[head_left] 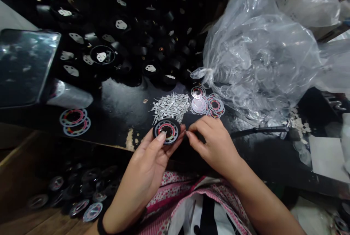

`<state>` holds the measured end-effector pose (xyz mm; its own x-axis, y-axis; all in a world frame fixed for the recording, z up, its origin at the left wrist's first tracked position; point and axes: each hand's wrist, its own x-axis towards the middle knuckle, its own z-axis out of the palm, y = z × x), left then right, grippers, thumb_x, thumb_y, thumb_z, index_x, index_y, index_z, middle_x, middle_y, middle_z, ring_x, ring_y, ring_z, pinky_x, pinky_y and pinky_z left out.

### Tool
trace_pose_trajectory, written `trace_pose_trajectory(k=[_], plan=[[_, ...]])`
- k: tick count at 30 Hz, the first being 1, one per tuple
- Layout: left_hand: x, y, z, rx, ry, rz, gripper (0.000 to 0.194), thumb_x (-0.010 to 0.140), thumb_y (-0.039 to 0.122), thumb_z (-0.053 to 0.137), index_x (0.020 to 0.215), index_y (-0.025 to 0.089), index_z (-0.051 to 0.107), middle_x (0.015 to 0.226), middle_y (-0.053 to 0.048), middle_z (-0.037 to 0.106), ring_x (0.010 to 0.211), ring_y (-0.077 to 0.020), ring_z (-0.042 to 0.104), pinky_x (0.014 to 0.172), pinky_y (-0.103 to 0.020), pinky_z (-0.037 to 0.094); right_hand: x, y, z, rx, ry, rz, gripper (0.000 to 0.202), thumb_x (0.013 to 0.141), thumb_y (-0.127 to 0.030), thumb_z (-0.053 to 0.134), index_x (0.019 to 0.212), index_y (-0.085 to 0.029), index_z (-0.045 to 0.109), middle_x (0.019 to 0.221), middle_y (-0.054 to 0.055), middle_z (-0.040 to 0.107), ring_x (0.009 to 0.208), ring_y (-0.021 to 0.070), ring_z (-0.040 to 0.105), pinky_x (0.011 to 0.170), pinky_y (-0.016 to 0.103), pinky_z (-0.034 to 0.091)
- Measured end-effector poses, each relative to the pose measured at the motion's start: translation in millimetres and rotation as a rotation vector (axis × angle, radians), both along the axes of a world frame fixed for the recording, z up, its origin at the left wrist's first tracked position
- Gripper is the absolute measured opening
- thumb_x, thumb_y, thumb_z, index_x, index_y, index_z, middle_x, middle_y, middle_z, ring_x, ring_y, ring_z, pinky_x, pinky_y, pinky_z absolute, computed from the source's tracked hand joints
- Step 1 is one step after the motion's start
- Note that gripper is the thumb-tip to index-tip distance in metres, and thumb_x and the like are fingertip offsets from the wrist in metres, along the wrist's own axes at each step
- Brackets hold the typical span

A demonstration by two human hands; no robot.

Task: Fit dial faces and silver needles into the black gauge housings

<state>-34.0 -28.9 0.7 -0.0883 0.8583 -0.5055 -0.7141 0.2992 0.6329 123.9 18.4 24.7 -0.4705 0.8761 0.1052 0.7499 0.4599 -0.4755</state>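
Observation:
A round black gauge (167, 131) with a red and white printed dial faces up in my left hand (150, 155), whose thumb rests on its face. To the right of the gauge, my right hand (212, 142) has thumb and forefinger pinched together; whatever is between them is too small to make out. Just beyond the gauge lies a pile of small silver pointers (171, 106). Several printed dial discs (215, 105) sit beside that pile, above my right hand.
Many black housings (150, 68) fill the back. A tied clear bag (262, 53) of plastic discs stands back right. A black-handled tool (257, 130) lies right. Two dial discs (73, 117) and a dark box (27, 67) are left. Finished-looking gauges (79, 207) lie low left.

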Motion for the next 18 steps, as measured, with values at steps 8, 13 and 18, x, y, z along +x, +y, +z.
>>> trace_pose_trajectory(k=[8, 13, 18], plan=[[10.4, 5.5, 0.9, -0.019, 0.145, -0.089, 0.027, 0.083, 0.029, 0.075, 0.111, 0.029, 0.071, 0.107, 0.001, 0.077, 0.102, -0.0176, 0.073, 0.088, -0.024, 0.058, 4.5, -8.1, 9.8, -0.172, 0.382, -0.025, 0.011, 0.096, -0.021, 0.059, 0.084, -0.020, 0.061, 0.082, 0.000, 0.062, 0.078, 0.0138, 0.057, 0.075, 0.029, 0.041], [15.6, 1.5, -6.3, 0.052, 0.232, -0.216, 0.030, 0.088, 0.034, 0.071, 0.118, 0.031, 0.069, 0.118, 0.001, 0.073, 0.114, -0.0188, 0.067, 0.104, -0.029, 0.050, 3.3, -10.5, 11.7, -0.164, 0.286, -0.052, 0.012, 0.096, -0.019, 0.059, 0.084, -0.018, 0.062, 0.080, 0.000, 0.061, 0.077, 0.0145, 0.055, 0.074, 0.031, 0.037], [12.4, -0.5, -3.3, 0.106, 0.345, -0.271, 0.033, 0.088, 0.036, 0.070, 0.120, 0.033, 0.068, 0.122, 0.001, 0.073, 0.115, -0.0190, 0.067, 0.100, -0.027, 0.051, 5.2, -11.4, 14.6, -0.201, 0.300, -0.074, 0.012, 0.096, -0.018, 0.059, 0.084, -0.018, 0.061, 0.078, -0.002, 0.060, 0.076, 0.0136, 0.054, 0.072, 0.030, 0.036]])
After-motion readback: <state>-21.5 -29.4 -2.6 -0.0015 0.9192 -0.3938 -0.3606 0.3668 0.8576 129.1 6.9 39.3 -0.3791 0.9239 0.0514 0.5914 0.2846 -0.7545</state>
